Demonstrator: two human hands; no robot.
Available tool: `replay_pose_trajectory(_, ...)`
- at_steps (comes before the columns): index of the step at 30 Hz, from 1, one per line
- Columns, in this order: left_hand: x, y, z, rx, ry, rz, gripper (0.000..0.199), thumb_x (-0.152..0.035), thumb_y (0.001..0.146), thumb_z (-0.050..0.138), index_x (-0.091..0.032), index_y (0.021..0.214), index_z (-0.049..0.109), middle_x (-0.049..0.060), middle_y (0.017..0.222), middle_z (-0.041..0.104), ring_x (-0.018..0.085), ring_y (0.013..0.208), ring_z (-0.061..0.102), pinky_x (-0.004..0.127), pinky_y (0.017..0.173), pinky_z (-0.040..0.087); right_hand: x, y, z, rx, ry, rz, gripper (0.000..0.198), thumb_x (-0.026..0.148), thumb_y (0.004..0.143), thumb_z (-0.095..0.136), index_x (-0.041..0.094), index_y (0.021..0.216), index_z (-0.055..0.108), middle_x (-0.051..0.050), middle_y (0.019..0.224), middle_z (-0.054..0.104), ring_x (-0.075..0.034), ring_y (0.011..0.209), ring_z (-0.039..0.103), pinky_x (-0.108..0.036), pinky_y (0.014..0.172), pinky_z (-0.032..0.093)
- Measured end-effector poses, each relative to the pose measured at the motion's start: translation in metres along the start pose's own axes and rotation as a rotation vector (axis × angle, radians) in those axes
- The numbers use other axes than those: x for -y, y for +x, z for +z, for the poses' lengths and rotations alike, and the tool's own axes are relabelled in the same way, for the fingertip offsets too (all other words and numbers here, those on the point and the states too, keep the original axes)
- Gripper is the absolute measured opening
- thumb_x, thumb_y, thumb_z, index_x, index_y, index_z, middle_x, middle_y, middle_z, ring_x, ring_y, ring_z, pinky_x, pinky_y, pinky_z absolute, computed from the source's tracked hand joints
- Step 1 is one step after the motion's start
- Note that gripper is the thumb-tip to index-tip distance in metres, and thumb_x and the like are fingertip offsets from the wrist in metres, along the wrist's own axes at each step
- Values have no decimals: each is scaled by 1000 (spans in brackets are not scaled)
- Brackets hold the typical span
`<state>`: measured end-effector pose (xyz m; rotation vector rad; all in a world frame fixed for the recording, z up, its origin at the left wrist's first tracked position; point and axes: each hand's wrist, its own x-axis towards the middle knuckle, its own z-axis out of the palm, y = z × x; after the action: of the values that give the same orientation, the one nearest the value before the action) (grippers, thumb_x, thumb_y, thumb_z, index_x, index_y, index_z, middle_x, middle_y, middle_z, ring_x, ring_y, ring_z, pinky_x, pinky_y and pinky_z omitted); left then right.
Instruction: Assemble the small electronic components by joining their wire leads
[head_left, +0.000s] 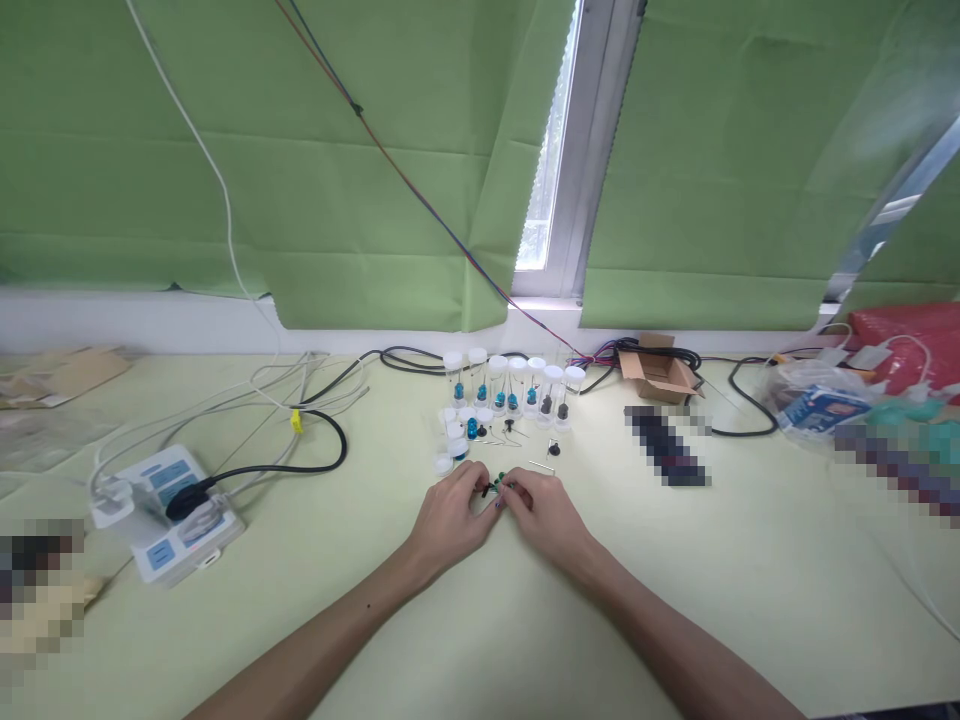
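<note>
From my remote station I have the left hand (457, 512) and right hand (546, 512) pinching a green part (502, 479) together, nearer me than the vials (514, 388).

Bare forearms (322, 640) slant up from the bottom edge; left hand (454, 512) and right hand (546, 512) meet below centre, fingers (474, 474) curled.

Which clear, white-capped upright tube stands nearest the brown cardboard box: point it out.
The clear, white-capped tube at the row's right end, with a dark piece inside; every other tube stands farther from the brown cardboard box.
</note>
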<state>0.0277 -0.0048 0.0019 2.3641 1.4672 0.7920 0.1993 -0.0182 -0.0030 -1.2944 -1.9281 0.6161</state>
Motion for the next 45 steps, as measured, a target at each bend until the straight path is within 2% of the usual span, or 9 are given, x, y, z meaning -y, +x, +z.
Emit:
replay_pose_trajectory(5,2,-1,1,38,13,8,23,-35,87,55,-24,107,56,2,97,62,19,80,61,31,68,44,0,1,-1,1,-15,11,15,22,93,48,22,84,60,1,69,62,-14,59,51,-23,59,35)
replay_pose_trajectory(9,4,-1,2,73,56,25,18,-30,90,50,-24,104,60,4,99,62,20,81,62,31,67,45,1,1,-1,-7,-28,-9,17,22,94,45,21,83,59,1,70,61,-15,61,52,-24,60,35)
replay_pose_trajectory(14,6,1,3,56,37,29,18,-23,92,45,-24,100,61,3,95,61,19,80,61,31,68,46,2,2,-2,-8,-10,-12,22,22,97,40,21,80,55,0,71,59,-15,64,52,-24,61,36)
replay_pose_trajectory(22,11,1,5,19,-11,58,19,-20,94,44,-23,102,61,4,95,62,18,81,61,31,70,48,1,2,-2,-10,7,-22,23,21,98,39,21,81,54,0,72,58,-15,66,52,-24,63,37)
replay_pose_trajectory(35,9,2,3,-45,-131,27,19,-20,92,44,-21,98,62,5,95,65,19,79,62,31,71,49,3,1,-1,-30,20,-22,26,22,97,40,21,75,54,0,68,56,-15,62,49,-24,61,36)
replay_pose_trajectory(42,8,1,2,-115,-175,-29,18,-25,92,46,-21,106,58,3,93,67,13,59,56,28,63,48,1,1,-1,15,44,-26,21,21,96,40,21,83,56,0,70,59,-15,62,51,-24,60,36)
replay_pose_trajectory(45,7,0,2,-124,-196,-28,19,-26,92,47,-21,108,56,2,93,66,11,57,53,27,61,46,1,1,0,15,45,-25,18,21,96,42,21,89,58,0,72,61,-15,61,51,-24,60,37)
